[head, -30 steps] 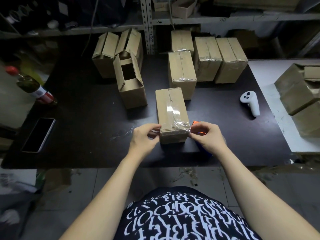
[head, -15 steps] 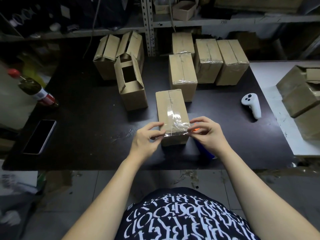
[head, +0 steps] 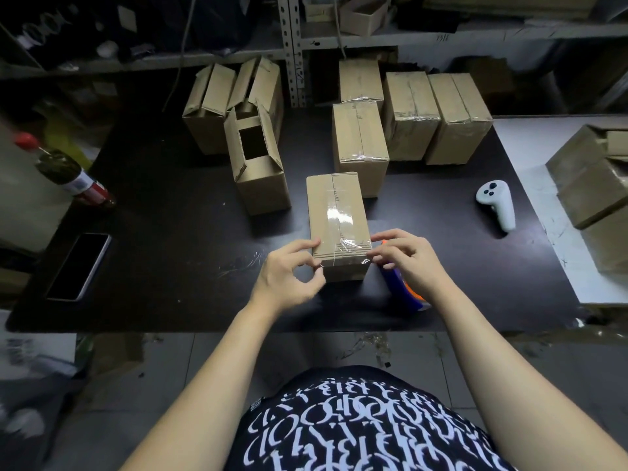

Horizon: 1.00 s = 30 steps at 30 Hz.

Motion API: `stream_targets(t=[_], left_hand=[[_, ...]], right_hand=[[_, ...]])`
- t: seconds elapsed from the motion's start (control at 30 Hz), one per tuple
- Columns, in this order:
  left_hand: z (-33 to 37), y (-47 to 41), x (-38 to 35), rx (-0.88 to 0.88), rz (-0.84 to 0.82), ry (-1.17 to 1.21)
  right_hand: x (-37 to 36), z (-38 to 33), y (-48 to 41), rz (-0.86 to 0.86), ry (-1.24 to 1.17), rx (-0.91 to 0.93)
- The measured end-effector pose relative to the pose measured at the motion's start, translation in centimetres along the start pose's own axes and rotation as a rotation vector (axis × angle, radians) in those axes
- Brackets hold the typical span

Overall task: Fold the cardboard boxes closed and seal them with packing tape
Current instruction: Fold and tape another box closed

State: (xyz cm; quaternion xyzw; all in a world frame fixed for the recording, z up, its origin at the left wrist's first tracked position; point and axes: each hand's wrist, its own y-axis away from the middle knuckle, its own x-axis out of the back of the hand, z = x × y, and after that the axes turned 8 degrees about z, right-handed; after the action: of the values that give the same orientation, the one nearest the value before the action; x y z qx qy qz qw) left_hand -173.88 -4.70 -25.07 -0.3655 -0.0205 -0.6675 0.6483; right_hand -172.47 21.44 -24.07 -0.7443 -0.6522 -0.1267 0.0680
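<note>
A closed cardboard box (head: pixel 334 212) lies lengthwise on the black table (head: pixel 170 232) in front of me. Clear packing tape (head: pixel 339 217) runs along its top seam, and a second strip crosses its near end. My left hand (head: pixel 289 277) pinches the box's near left corner with index finger on top and thumb against the side, over the tape end. My right hand (head: pixel 404 258) pinches the near right corner the same way. Under my right hand lies a blue and orange tape dispenser (head: pixel 402 292), partly hidden.
Three open boxes (head: pixel 258 164) stand at the back left and several taped boxes (head: pixel 360 144) at the back right. A white controller (head: pixel 496 203) lies to the right, a phone (head: pixel 80 266) and a bottle (head: pixel 73 175) to the left. More boxes (head: pixel 598 185) sit on the white side table.
Both hands moved from the box's near end face up to its top edge, then spread outward to the two near corners. The box stayed in place.
</note>
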Motion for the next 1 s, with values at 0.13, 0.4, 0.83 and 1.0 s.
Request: stream_targets(t=[0.13,0.4,0.83,1.0], left_hand=[[0.8,-0.8,-0.4,0.084,0.011,-0.042],[0.2,-1.1,-0.7,-0.007,0.001,-0.042],[0.7,0.1,-1.5,0.009,-0.146,0.004],[0.7,1.6,-2.4,-0.086,-0.074,-0.062]], right_hand=[[-1.3,-0.2,0.0,0.124,0.067,0.033],[-1.0,0.4,0.1,0.096,0.111,0.111],[-0.8,0.7,0.5,0.316,-0.049,-0.100],[-1.3,0.4,1.1,0.347,-0.092,-0.128]])
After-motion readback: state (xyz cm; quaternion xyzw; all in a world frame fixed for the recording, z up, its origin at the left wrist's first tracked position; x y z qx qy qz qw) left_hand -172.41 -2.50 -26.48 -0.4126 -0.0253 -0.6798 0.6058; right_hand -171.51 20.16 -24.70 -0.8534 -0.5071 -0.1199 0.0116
